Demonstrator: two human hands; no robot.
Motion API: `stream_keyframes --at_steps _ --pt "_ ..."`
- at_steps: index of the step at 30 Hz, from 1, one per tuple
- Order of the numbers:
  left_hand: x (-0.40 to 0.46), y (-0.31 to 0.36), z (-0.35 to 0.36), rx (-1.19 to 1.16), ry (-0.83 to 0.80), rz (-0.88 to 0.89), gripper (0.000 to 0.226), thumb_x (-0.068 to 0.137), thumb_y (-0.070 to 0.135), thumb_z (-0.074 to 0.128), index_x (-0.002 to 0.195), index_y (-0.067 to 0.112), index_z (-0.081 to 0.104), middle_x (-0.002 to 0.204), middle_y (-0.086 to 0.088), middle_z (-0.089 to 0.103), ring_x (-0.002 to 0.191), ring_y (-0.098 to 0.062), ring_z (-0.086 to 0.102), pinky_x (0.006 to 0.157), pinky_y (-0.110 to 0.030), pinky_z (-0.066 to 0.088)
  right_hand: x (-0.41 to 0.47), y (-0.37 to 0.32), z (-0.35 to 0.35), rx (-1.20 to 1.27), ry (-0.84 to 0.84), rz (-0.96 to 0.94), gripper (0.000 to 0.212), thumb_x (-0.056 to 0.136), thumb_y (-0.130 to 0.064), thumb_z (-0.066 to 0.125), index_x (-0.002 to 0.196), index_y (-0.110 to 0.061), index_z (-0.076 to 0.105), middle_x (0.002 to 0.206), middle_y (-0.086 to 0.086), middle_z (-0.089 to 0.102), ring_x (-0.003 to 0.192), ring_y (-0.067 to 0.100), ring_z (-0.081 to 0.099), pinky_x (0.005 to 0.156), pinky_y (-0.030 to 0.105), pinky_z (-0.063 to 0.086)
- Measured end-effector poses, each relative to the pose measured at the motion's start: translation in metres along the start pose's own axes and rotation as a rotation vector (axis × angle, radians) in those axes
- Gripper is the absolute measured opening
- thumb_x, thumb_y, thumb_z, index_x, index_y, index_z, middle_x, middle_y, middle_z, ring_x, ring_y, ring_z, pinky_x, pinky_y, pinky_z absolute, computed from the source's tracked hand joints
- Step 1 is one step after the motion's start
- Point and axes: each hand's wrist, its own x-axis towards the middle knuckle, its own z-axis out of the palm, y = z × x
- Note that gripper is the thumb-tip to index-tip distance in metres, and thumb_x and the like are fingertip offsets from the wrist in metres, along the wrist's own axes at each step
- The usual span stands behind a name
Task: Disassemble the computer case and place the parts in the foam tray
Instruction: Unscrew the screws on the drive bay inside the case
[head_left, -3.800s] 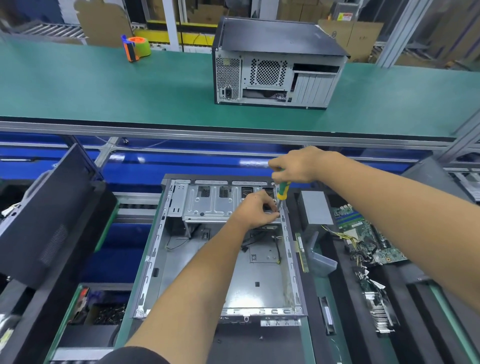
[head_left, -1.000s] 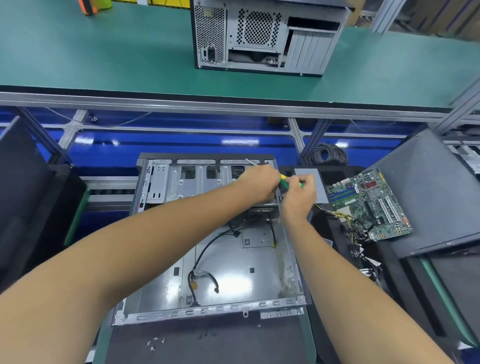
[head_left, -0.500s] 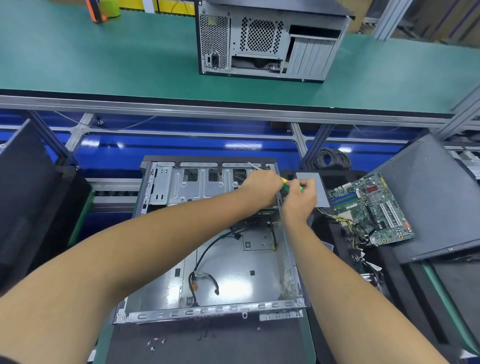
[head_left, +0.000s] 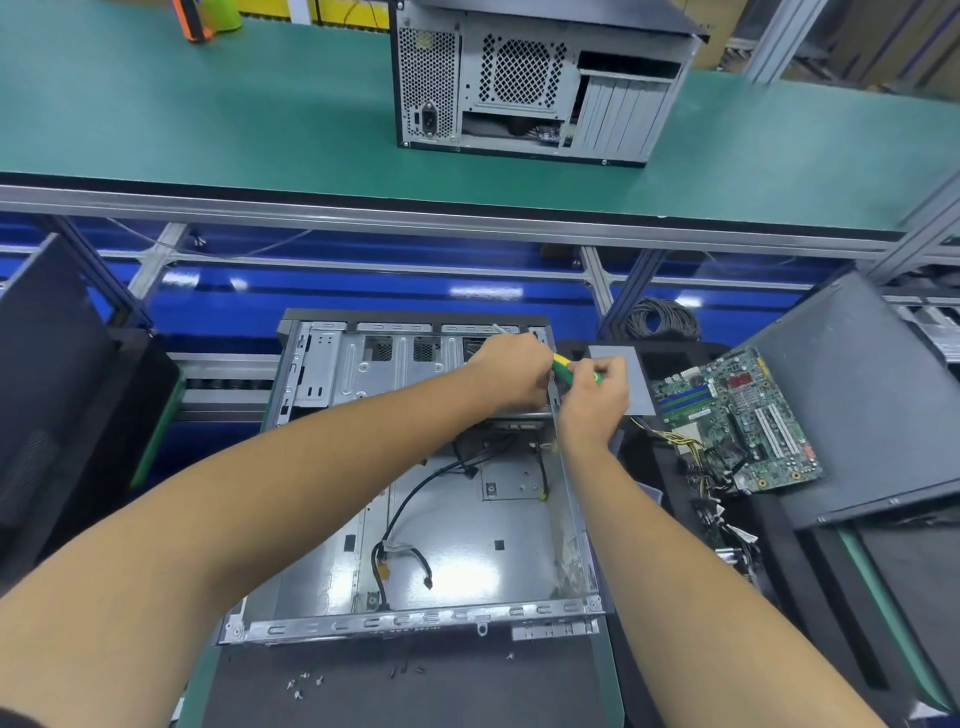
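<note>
The open computer case (head_left: 441, 525) lies flat in front of me, its silver drive cage (head_left: 363, 374) at the far end. Both hands meet at the cage's far right corner. My right hand (head_left: 595, 402) grips the green and yellow handle of a screwdriver (head_left: 569, 373). My left hand (head_left: 506, 371) is curled over its shaft, and the metal tip pokes out beyond the knuckles. A loose black cable (head_left: 410, 499) lies on the case floor. The black foam tray (head_left: 670, 361) to the right holds a grey power supply (head_left: 618, 358) and the green motherboard (head_left: 737, 415).
Several loose screws (head_left: 306, 680) lie on the dark mat in front of the case. A black side panel (head_left: 857, 389) leans at the right, another dark panel (head_left: 47, 389) at the left. A second computer case (head_left: 535, 78) stands on the green belt behind.
Earlier my right hand held the screwdriver upright at the cage corner; it now lies nearly flat through both hands. Over the last second the hands have barely moved.
</note>
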Motion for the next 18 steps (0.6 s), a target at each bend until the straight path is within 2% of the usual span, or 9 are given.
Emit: stream_keyframes --at_steps 4,8,10,14,18 --pt "0.002 -0.007 0.006 -0.05 0.031 0.021 0.014 0.083 0.031 0.062 0.087 0.024 0.073 0.09 0.003 0.07 0.083 -0.024 0.066 0.07 -0.035 0.056 -0.001 -0.002 -0.001 0.01 -0.006 0.001 0.018 0.084 -0.028 0.052 0.087 -0.01 0.055 0.086 0.007 0.065 0.068 0.026 0.059 0.056 0.041 0.048" --pt "0.008 -0.017 0.003 -0.033 -0.014 0.087 0.014 0.089 0.036 0.066 0.094 0.027 0.075 0.093 0.007 0.07 0.091 -0.02 0.066 0.068 -0.029 0.045 0.0 0.0 0.0 -0.007 0.012 0.0 0.011 0.092 -0.019 0.055 0.088 -0.009 0.055 0.082 0.001 0.062 0.065 0.017 0.055 0.054 0.034 0.045" --pt "0.011 -0.019 0.0 -0.005 -0.048 0.116 0.013 0.093 0.036 0.065 0.099 0.028 0.074 0.095 0.006 0.067 0.096 -0.021 0.065 0.069 -0.03 0.043 0.001 0.0 0.001 0.004 0.025 0.008 0.01 0.093 -0.016 0.055 0.086 -0.009 0.055 0.08 -0.002 0.061 0.064 0.018 0.055 0.054 0.035 0.045" --pt "0.007 -0.012 0.003 0.085 -0.013 0.107 0.018 0.094 0.033 0.058 0.101 0.025 0.073 0.101 0.0 0.069 0.094 -0.026 0.066 0.069 -0.032 0.046 -0.001 -0.001 0.001 0.008 0.034 0.001 0.016 0.091 -0.016 0.054 0.077 -0.02 0.048 0.084 0.005 0.065 0.064 0.022 0.056 0.054 0.041 0.048" --pt "0.003 -0.008 0.002 0.094 0.001 0.087 0.02 0.092 0.032 0.055 0.097 0.024 0.073 0.098 0.001 0.069 0.091 -0.025 0.067 0.07 -0.033 0.052 -0.001 -0.002 0.0 -0.02 0.045 -0.006 0.015 0.091 -0.017 0.053 0.077 -0.02 0.047 0.086 0.007 0.067 0.065 0.021 0.056 0.057 0.045 0.05"
